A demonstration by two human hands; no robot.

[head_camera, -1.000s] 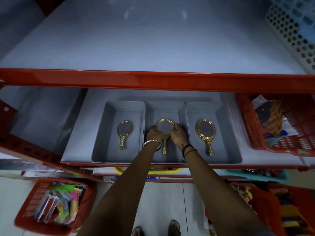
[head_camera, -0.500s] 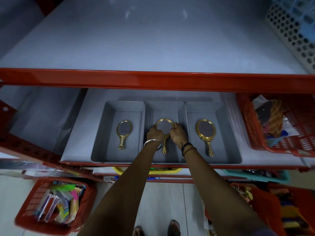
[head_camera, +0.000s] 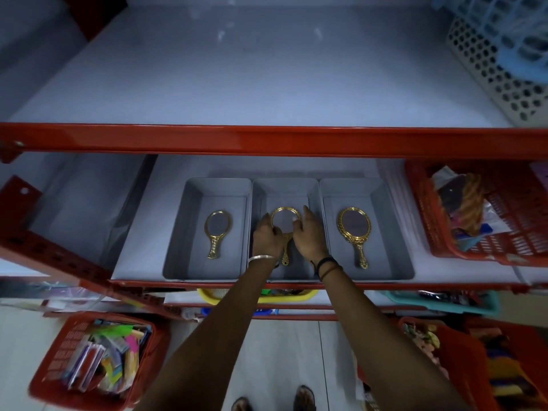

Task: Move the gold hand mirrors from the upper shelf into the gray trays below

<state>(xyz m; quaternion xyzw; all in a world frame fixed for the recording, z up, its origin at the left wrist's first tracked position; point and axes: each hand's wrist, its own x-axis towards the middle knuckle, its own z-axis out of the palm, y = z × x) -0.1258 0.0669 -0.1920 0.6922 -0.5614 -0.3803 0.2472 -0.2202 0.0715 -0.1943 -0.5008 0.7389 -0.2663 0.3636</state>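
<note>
Three gray trays stand side by side on the lower shelf. The left tray (head_camera: 178, 256) holds a small oval gold mirror (head_camera: 218, 232). An ornate oval gold mirror (head_camera: 354, 232) lies in the right tray (head_camera: 397, 250). In the middle tray (head_camera: 284, 188) is a round gold mirror (head_camera: 286, 218), handle toward me. My left hand (head_camera: 266, 237) grips its left rim. My right hand (head_camera: 310, 237) touches its right rim with the fingers partly spread. The upper shelf (head_camera: 267, 72) shows no mirrors.
A red beam (head_camera: 267, 140) edges the upper shelf above the trays. A white perforated basket (head_camera: 489, 72) sits at upper right. A red basket (head_camera: 510, 244) of goods stands right of the trays. Below are a yellow basket (head_camera: 305, 295), a teal tray (head_camera: 444, 302) and a red floor basket (head_camera: 74, 330).
The round mirror stays in the middle tray between both hands. My right hand's fingers have spread a little along the rim.
</note>
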